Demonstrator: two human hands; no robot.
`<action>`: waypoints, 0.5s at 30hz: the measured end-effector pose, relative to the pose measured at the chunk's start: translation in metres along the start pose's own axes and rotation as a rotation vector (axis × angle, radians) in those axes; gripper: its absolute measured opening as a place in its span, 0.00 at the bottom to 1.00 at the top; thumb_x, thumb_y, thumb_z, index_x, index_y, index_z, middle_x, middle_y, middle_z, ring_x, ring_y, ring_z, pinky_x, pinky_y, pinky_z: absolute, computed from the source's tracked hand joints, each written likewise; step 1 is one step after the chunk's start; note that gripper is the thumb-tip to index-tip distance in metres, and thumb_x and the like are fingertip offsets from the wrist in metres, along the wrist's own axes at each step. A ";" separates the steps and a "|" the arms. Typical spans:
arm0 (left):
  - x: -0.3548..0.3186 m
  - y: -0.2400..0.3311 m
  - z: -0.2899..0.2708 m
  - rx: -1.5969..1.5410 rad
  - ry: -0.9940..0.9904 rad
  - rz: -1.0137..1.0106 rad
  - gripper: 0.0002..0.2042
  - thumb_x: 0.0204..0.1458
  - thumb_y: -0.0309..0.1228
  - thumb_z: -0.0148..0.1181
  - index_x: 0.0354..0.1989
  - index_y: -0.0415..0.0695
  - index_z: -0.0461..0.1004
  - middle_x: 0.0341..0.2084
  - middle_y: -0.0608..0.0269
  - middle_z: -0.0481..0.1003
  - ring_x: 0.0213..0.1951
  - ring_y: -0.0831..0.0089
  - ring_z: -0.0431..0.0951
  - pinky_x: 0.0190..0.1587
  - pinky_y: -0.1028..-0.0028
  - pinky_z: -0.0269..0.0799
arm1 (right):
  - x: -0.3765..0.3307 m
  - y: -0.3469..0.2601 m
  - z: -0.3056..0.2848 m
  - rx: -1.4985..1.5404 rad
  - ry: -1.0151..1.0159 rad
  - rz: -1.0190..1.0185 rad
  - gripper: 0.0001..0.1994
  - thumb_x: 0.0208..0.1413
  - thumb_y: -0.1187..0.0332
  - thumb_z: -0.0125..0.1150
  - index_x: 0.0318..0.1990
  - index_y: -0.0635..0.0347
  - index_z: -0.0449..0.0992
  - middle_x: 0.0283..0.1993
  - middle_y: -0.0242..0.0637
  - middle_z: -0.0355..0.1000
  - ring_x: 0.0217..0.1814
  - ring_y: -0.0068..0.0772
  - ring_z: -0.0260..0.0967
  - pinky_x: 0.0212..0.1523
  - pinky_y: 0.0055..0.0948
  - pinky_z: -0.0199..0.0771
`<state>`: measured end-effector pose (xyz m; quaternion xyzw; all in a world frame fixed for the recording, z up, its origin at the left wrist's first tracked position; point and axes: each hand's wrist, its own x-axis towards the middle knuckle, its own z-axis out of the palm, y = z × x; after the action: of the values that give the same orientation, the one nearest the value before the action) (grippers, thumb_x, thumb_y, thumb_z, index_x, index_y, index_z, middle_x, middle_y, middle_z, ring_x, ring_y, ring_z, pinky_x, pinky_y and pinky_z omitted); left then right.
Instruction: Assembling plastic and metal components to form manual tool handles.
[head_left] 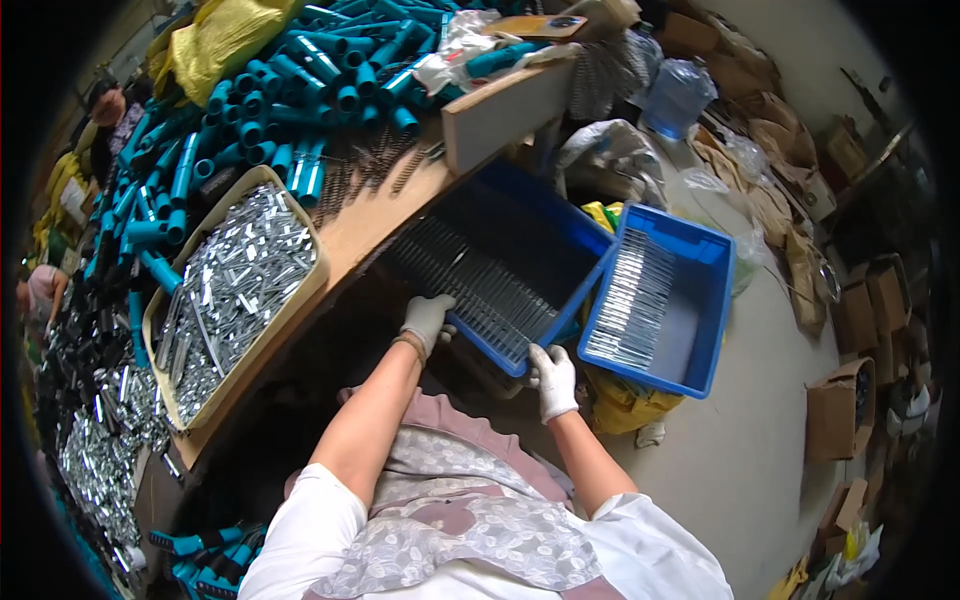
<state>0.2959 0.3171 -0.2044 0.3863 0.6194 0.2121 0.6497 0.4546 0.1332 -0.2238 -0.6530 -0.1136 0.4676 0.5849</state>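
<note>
Both my hands wear white gloves and grip a blue plastic crate (486, 347) that sits partly beneath the table edge. My left hand (428, 320) is closed on its near left rim. At the near right corner, my right hand (553, 382) has its fingers curled over the edge. Inside the crate, rows of slim shiny metal pieces (480, 290) lie side by side; its far left part is in shadow. Close by on the right stands a second blue crate (708, 345), with a stack of similar metal strips (630, 300) along its left side.
A yellow sack (625, 405) lies under the right crate. On the wooden table (375, 225) are a cream tray (322, 265) of small metal parts, springs (365, 170) and many teal tubes (300, 70). Cardboard boxes (838, 412) line the right; a clear water jug (680, 98) stands behind.
</note>
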 end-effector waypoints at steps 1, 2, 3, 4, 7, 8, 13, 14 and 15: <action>-0.002 0.001 0.001 -0.004 0.025 -0.012 0.19 0.54 0.36 0.61 0.43 0.30 0.69 0.26 0.51 0.74 0.17 0.66 0.74 0.13 0.72 0.65 | -0.001 -0.001 -0.005 0.020 -0.040 0.018 0.20 0.59 0.60 0.64 0.51 0.64 0.68 0.30 0.28 0.64 0.25 0.18 0.59 0.26 0.22 0.66; 0.000 -0.001 0.000 -0.007 0.024 -0.028 0.20 0.54 0.38 0.61 0.45 0.31 0.68 0.27 0.51 0.74 0.16 0.67 0.73 0.13 0.72 0.66 | -0.005 -0.004 -0.009 0.107 -0.059 0.062 0.22 0.59 0.59 0.65 0.52 0.67 0.68 0.34 0.34 0.70 0.27 0.20 0.65 0.29 0.24 0.70; 0.001 -0.003 -0.002 -0.003 -0.020 -0.033 0.22 0.54 0.39 0.61 0.47 0.31 0.68 0.30 0.50 0.75 0.20 0.66 0.75 0.14 0.72 0.69 | -0.007 -0.004 -0.020 0.132 -0.097 0.092 0.22 0.60 0.59 0.63 0.53 0.66 0.68 0.36 0.36 0.71 0.29 0.23 0.69 0.31 0.24 0.73; 0.003 -0.003 -0.007 -0.002 -0.053 -0.032 0.24 0.54 0.40 0.62 0.49 0.31 0.68 0.33 0.49 0.75 0.24 0.64 0.77 0.16 0.72 0.71 | -0.011 -0.006 -0.030 0.164 -0.121 0.108 0.21 0.61 0.59 0.62 0.53 0.66 0.68 0.37 0.37 0.72 0.29 0.23 0.70 0.32 0.24 0.73; -0.018 0.003 -0.018 0.145 0.100 0.176 0.32 0.52 0.42 0.64 0.60 0.31 0.64 0.53 0.43 0.71 0.50 0.51 0.75 0.32 0.63 0.80 | -0.043 -0.051 -0.067 -0.066 -0.114 -0.064 0.12 0.61 0.64 0.60 0.43 0.64 0.75 0.33 0.36 0.75 0.32 0.23 0.73 0.34 0.22 0.74; -0.017 0.002 -0.032 0.392 0.244 0.374 0.33 0.50 0.41 0.64 0.61 0.33 0.63 0.56 0.41 0.68 0.51 0.47 0.74 0.41 0.60 0.78 | -0.054 -0.077 -0.072 -0.245 -0.027 -0.388 0.06 0.60 0.70 0.60 0.39 0.64 0.77 0.30 0.34 0.74 0.32 0.23 0.71 0.33 0.23 0.73; -0.081 0.018 0.031 0.604 0.174 1.072 0.25 0.49 0.35 0.62 0.57 0.41 0.70 0.52 0.46 0.71 0.54 0.49 0.72 0.58 0.59 0.68 | -0.017 -0.136 -0.208 -0.978 0.625 -0.876 0.04 0.53 0.73 0.64 0.36 0.59 0.78 0.40 0.40 0.74 0.44 0.41 0.72 0.49 0.36 0.71; -0.106 0.026 0.057 0.527 -0.059 1.065 0.20 0.50 0.35 0.60 0.52 0.41 0.75 0.48 0.48 0.75 0.50 0.52 0.75 0.56 0.61 0.71 | -0.006 -0.138 -0.232 -1.174 0.729 -0.670 0.12 0.50 0.65 0.67 0.42 0.56 0.79 0.47 0.42 0.74 0.53 0.46 0.70 0.55 0.40 0.70; -0.119 0.033 0.074 0.687 -0.279 0.999 0.19 0.51 0.34 0.60 0.50 0.38 0.76 0.43 0.50 0.78 0.47 0.58 0.79 0.54 0.66 0.73 | 0.005 -0.141 -0.239 -1.209 0.768 -0.557 0.17 0.49 0.62 0.68 0.46 0.55 0.77 0.49 0.42 0.73 0.56 0.46 0.68 0.57 0.41 0.69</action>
<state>0.3570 0.2299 -0.1075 0.8407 0.3057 0.2265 0.3852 0.6914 0.0207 -0.1324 -0.9230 -0.2987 -0.0999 0.2208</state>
